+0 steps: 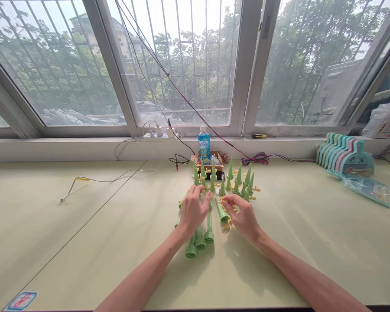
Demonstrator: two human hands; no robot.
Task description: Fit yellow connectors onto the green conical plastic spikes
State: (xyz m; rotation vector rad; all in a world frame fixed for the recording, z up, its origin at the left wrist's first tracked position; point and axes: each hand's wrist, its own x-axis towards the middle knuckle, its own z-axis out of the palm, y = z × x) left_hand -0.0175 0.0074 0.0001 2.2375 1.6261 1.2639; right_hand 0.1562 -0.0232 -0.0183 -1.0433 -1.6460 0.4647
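Green plastic cone-shaped spikes (209, 234) with threaded open ends lie in a loose group under and in front of my left hand (195, 209). Its fingers are bent, with thumb and index finger apart, and nothing shows between them. My right hand (244, 213) pinches a small yellow valve piece (220, 200), partly hidden by the fingertips. Close beside it lies one loose green spike (223, 214), with more yellow pieces (226, 226) partly under the hand. Behind both hands several green spikes (248, 189) stand upright, points up, with yellow valves sticking out sideways.
A blue-labelled bottle (204, 145) stands at the back by a small cardboard box (218, 159). Coiled red-and-black wire (259, 158) lies along the wall. Pastel paddle-shaped plastic items (344, 154) stand at right. A thin cable (100, 179) crosses the left tabletop.
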